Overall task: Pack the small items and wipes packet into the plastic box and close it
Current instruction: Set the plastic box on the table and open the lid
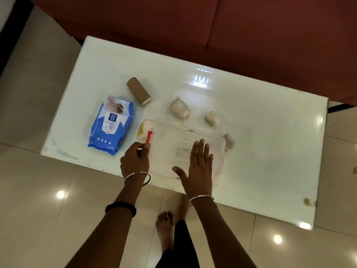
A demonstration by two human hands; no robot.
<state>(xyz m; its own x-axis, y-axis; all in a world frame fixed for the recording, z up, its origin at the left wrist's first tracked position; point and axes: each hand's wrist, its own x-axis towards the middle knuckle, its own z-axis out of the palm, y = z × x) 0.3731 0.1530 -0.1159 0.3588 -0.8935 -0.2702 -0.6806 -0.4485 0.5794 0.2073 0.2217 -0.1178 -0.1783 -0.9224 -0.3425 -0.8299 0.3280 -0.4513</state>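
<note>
1. The plastic box (185, 136), lid on, is pressed flat by the open right hand (197, 167).
2. Its red latch (149, 136) is pinched by the left hand (135, 161).
3. The wipes packet (111, 125) is seen on the worktop (260, 132), left of the box.

The box (173, 136) sits at the table's (251, 132) near edge, the wipes packet (111, 125) to its left. Behind them lie a roll (138, 93) and two small bundles (178, 108) (212, 118).

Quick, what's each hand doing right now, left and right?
Left hand: fingers pinched at the red latch on the box.
Right hand: open, flat on the box lid, holding nothing.
</note>
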